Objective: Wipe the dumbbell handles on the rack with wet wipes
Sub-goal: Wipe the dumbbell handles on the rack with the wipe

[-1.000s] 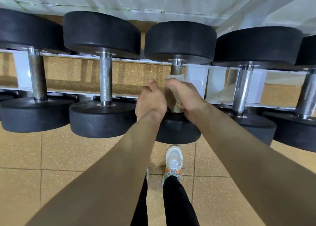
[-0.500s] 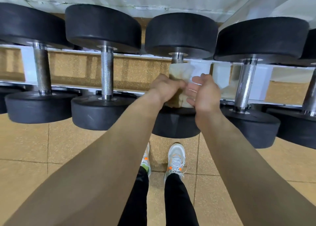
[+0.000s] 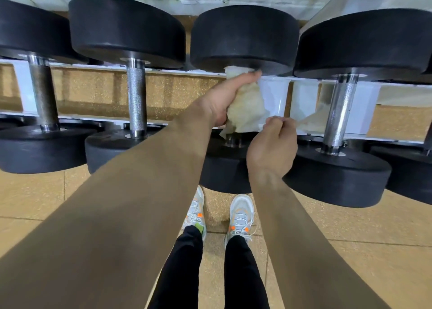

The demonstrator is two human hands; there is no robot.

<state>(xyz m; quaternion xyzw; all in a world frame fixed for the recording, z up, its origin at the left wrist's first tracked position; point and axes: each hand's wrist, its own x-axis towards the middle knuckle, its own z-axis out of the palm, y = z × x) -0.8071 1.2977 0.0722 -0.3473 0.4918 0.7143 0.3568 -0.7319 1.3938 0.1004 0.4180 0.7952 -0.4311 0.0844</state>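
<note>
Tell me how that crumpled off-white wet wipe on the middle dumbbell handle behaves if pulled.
Probably floppy: the crumpled off-white wet wipe bunches under the left hand. Likely light: its loose corner hangs free. May snag on knurling, as on the neighbouring steel handle.

Handle of middle dumbbell mostly hidden under wet wipe and left grip. Leftmost dumbbell and rightmost dumbbell cut by frame edges. Right grip fingertips curled out of sight; contact with wet wipe unclear.

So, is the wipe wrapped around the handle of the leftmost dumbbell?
No, the left hand grips the wipe on the third dumbbell from the left.
</note>
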